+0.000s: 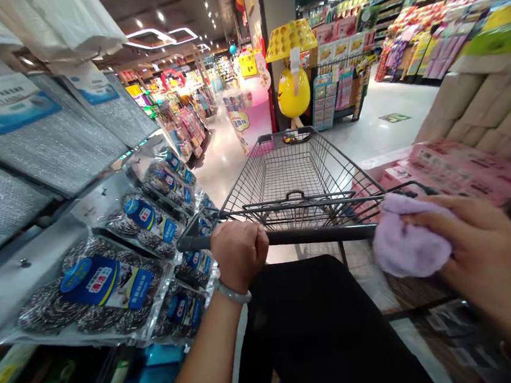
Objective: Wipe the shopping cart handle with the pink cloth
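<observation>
a pale grey bangle (232, 292) is worn with black trousers (324, 331).

The shopping cart (293, 178), a dark wire-mesh basket with a thick black handlebar (320, 234) across its near end, stands upright, its basket stretching away beyond the handlebar. The lilac cloth (411, 236), soft and bunched, lies against the handlebar's right end.
</observation>
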`<state>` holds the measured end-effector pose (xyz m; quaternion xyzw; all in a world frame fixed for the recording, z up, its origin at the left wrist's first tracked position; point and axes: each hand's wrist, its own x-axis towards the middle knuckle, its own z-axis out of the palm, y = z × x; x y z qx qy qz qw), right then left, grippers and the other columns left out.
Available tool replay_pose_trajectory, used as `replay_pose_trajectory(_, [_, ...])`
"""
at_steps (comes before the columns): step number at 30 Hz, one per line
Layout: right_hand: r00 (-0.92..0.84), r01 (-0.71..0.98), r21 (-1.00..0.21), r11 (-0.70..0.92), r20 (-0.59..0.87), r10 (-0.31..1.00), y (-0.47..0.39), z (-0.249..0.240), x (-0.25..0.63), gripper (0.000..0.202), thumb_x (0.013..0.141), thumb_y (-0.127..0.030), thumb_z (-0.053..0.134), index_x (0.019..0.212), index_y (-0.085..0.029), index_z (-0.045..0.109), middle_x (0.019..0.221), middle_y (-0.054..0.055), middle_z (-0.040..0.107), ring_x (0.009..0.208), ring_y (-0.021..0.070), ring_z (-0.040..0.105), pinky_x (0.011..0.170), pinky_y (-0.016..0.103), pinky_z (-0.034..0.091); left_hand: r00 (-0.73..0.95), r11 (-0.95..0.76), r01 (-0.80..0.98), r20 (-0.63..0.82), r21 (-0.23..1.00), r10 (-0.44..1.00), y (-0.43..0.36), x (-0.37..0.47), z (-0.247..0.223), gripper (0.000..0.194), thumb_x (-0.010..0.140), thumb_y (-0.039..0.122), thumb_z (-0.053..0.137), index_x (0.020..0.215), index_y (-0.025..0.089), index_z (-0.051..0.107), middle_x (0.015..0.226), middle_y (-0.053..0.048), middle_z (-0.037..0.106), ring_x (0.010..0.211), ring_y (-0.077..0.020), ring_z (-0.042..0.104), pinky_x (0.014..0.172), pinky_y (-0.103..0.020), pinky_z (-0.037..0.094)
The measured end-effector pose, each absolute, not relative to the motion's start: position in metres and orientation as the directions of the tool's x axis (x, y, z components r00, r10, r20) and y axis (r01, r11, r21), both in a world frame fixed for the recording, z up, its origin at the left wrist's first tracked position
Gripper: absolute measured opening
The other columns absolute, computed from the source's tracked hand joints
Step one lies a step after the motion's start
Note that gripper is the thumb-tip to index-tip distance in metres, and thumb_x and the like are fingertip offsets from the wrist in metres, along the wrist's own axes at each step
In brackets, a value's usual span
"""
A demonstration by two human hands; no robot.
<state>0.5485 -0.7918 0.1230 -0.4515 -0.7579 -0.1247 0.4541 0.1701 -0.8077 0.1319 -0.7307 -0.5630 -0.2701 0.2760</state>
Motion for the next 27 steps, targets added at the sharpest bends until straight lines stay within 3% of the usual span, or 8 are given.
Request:
replay_pose_trajectory(3, [-0.293,0.760,-0.142,0.634,0.796,0.530,-0.795,0.126,0.544,0.024,0.098,-0.038,0.062,0.108,-0.025,0.079,0.122,0.016,0.075,0.105,0.0343,0.072,0.087,0.048,0.055,0.224,-0.217,0.971,0.680,-0.097,0.698,-0.800,0.158,0.133,0.035,0.100,0.030,0.045,0.071,0.024,0.064,0.069,-0.004,0.069,0.073,-0.0230,0.062,0.077,-0.042,0.035])
replay_pose_trajectory(8, [-0.084,0.735,-0.353,0.579,0.800,0.594,-0.799,0.133,0.553,0.017,0.097,-0.035,0.065,0.107,-0.029,0.077,0.121,0.010,0.075,0.106,0.0288,0.072,0.091,0.043,0.055,0.203,-0.188,0.978,0.641,-0.092,0.740,-0.786,0.138,0.136,0.040,0.101,0.029,0.043,0.068,0.023,0.065,0.069,-0.005,0.069,0.074,-0.0235,0.063,0.077,-0.042,0.035])
replay_pose_trajectory(13, [-0.388,0.595,-0.246,0.765,0.746,0.541,-0.798,0.135,0.553,0.014,0.093,-0.035,0.068,0.101,-0.032,0.079,0.116,0.008,0.077,0.102,0.0279,0.074,0.085,0.040,0.056,0.158,-0.167,0.985,0.598,-0.041,0.786,-0.773,0.123,0.140,0.040,0.099,0.030,0.043,0.070,0.023,0.069,0.072,-0.006,0.072,0.078,-0.0244,0.065,0.079,-0.042,0.037])
replay_pose_trajectory(17, [-0.301,0.593,-0.327,0.736,0.757,0.580,-0.784,0.141,0.565,0.017,0.093,-0.042,0.068,0.095,-0.030,0.080,0.114,0.008,0.078,0.099,0.0273,0.075,0.082,0.040,0.057,0.165,-0.213,0.977,0.567,0.019,0.807,-0.763,0.111,0.144,0.042,0.100,0.032,0.040,0.075,0.024,0.073,0.080,-0.005,0.077,0.087,-0.0250,0.069,0.089,-0.044,0.039])
replay_pose_trajectory(20, [-0.241,0.536,-0.431,0.727,0.747,0.620,-0.777,0.139,0.573,0.022,0.095,-0.044,0.065,0.092,-0.028,0.080,0.108,0.010,0.080,0.100,0.0285,0.075,0.086,0.043,0.058,0.138,-0.211,0.976,0.590,0.056,0.795,-0.761,0.108,0.146,0.038,0.101,0.028,0.040,0.100,0.027,0.078,0.110,-0.005,0.081,0.112,-0.0269,0.068,0.111,-0.050,0.032])
replay_pose_trajectory(23, [-0.309,0.441,-0.479,0.759,0.713,0.629,-0.770,0.132,0.572,0.019,0.094,-0.041,0.067,0.093,-0.031,0.082,0.108,0.009,0.080,0.103,0.0279,0.075,0.088,0.042,0.060,0.018,-0.095,0.993,0.706,0.070,0.708,-0.770,0.128,0.148,0.040,0.100,0.028,0.046,0.134,0.026,0.067,0.143,-0.010,0.069,0.138,-0.0329,0.055,0.122,-0.058,0.020])
replay_pose_trajectory(25, [-0.319,0.420,-0.509,0.751,0.692,0.647,-0.761,0.126,0.568,0.017,0.093,-0.041,0.068,0.093,-0.031,0.083,0.111,0.009,0.079,0.106,0.0273,0.073,0.091,0.040,0.059,0.025,-0.139,0.986,0.748,0.091,0.664,-0.782,0.159,0.148,0.042,0.100,0.031,0.052,0.140,0.023,0.062,0.145,-0.014,0.067,0.140,-0.0335,0.053,0.121,-0.056,0.025])
replay_pose_trajectory(27, [-0.252,0.430,-0.560,0.708,0.679,0.690,-0.751,0.120,0.562,0.019,0.093,-0.042,0.067,0.091,-0.030,0.083,0.115,0.009,0.078,0.111,0.0277,0.071,0.098,0.043,0.057,0.121,-0.332,0.934,0.760,0.130,0.638,-0.795,0.199,0.146,0.039,0.102,0.031,0.051,0.139,0.022,0.060,0.141,-0.013,0.069,0.137,-0.0293,0.057,0.119,-0.050,0.032])
